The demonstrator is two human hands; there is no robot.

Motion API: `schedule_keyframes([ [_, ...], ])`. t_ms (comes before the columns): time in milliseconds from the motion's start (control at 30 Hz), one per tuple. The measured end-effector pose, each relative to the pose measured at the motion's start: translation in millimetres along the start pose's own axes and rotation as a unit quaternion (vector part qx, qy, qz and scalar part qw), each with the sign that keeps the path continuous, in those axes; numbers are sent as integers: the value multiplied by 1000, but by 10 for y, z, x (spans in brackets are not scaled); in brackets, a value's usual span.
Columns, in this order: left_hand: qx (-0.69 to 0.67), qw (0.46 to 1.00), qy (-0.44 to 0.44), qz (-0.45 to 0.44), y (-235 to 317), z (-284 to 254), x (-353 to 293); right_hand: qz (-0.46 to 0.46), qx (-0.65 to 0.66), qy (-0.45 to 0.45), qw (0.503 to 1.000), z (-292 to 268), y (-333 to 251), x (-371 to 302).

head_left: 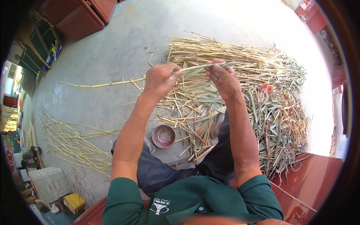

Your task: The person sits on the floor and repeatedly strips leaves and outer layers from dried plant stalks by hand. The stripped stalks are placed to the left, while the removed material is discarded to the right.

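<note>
Between my hands a long yellow-green reed stalk (101,86) is held up, its thin bare end reaching far to the left. My left hand (162,79) is closed round the stalk near its middle. Farther right, the fingers of my right hand (225,78) pinch the leafy green end, whose tip sticks out past them. Below and beyond both hands lies a big pile of cut dry stalks (210,50). Loose leaves and husks (279,123) are heaped to the right of my right forearm.
A small brown bowl (164,135) stands on the concrete floor between my knees. Thin peeled stalks (77,138) lie spread at the left. Farther left are a white plastic crate (49,183) and a yellow box (74,202). Dark red furniture (77,18) stands at the far left.
</note>
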State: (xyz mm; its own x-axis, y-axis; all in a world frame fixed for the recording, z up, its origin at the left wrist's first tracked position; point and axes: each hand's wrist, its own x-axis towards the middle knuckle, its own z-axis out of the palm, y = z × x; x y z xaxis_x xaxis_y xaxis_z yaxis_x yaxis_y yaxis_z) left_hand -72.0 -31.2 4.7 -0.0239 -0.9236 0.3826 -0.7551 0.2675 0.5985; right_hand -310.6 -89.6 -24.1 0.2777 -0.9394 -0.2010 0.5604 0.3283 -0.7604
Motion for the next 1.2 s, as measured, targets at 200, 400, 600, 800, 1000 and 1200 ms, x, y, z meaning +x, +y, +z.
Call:
schedule_keyframes([
  [200,-31,993,-75,-85,-211,-394,36,-10,43,-18,999,-91,-138,3],
  [400,49,996,-4,70,-87,-139,-2,-3,-10,-7,1000,80,106,8],
  [600,109,967,109,205,18,187,-12,22,-40,30,998,174,296,14],
  [800,-27,973,203,111,187,-154,77,-4,-44,106,993,86,270,105],
  [1000,215,959,134,127,-92,-436,141,-27,-96,80,992,46,207,95],
  [1200,26,988,-144,-41,-297,-202,-54,-33,-106,88,990,49,150,111],
])
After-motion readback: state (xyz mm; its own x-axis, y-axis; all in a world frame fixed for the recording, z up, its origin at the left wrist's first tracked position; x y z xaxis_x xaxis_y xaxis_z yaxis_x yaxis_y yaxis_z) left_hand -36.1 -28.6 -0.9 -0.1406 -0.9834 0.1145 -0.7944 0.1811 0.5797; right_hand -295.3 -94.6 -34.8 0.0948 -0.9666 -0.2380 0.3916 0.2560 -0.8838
